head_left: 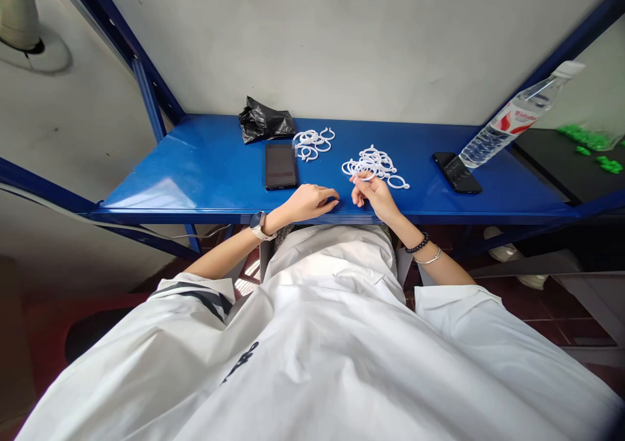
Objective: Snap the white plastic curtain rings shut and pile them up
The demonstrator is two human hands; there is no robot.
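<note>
My left hand (314,202) rests on the blue table near its front edge, fingers loosely bent and slightly apart, with nothing visible in it. My right hand (375,195) is at the near side of a pile of white plastic rings (375,159). Its thumb and forefinger pinch one white ring at the pile's edge; the other fingers are curled under. A second, smaller group of white rings (319,142) lies farther back to the left, beside a dark phone-like device (281,167).
Behind the device sits a crumpled black plastic bag (266,123). To the right, a black phone (457,172) lies by a clear water bottle (517,118). Green pieces (588,138) are on a black surface at far right. Blue metal posts (149,96) frame the blue table (195,167).
</note>
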